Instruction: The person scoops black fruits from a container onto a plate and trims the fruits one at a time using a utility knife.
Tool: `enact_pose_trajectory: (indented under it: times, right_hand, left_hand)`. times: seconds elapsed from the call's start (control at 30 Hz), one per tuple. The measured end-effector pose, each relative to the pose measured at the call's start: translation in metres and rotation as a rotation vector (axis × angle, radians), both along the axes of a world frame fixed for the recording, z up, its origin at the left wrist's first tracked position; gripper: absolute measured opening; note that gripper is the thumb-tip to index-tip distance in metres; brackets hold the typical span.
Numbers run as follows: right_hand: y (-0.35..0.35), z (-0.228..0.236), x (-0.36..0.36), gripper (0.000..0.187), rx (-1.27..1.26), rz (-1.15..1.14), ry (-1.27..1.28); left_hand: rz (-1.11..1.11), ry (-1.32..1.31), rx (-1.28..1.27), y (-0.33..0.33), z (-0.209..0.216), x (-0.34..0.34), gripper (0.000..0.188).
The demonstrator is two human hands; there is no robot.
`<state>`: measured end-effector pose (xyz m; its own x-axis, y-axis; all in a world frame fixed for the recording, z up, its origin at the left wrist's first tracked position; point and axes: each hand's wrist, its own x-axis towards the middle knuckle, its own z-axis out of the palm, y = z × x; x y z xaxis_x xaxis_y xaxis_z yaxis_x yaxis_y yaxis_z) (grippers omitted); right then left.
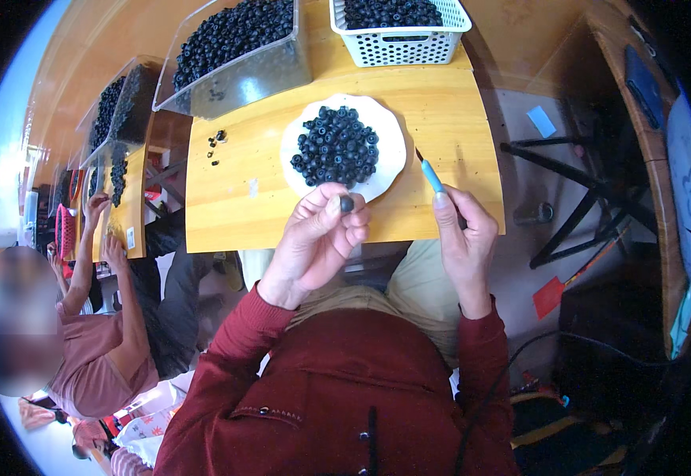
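Between the thumb and fingers of my left hand is a small dark round ball, held just off the near rim of a white scalloped plate. On that plate lies a heap of similar blue-black balls, many with a ring-like mark; whether they are berries or beads I cannot tell. My right hand closes on a slim tool with a light-blue handle. Its thin dark tip points away from me, right of the plate; whether it is a brush or a blade is unclear.
A clear plastic bin and a white perforated basket, both full of dark balls, stand at the table's far side. Small dark bits lie left of the plate. Another person works at a table on the left. Black folding legs stand at right.
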<state>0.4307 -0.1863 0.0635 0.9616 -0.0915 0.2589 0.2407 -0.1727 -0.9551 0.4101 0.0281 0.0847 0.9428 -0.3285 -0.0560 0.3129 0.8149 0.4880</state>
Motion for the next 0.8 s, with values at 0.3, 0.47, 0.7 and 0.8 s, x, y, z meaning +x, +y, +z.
enact_pose_trajectory:
  times: [0.3,0.47,0.7,0.8]
  right_hand:
    - [0.026,0.017,-0.013,0.030,0.188,0.294,0.028]
    - [0.033,0.017,-0.013,0.031,0.283,0.377,0.084]
    - [0.021,0.020,-0.011,0.023,0.476,0.494,0.217]
    - [0.009,0.004,-0.004,0.027,0.230,0.345,0.244]
  left_hand:
    - [0.023,0.066,0.079,-0.008,-0.009,-0.003,0.012]
    - [-0.033,0.065,0.126,-0.012,-0.007,-0.007,0.015]
    - [-0.104,-0.003,0.167,-0.006,-0.018,-0.012,0.017]
    - [-0.204,-0.073,0.198,-0.007,-0.015,-0.015,0.017]
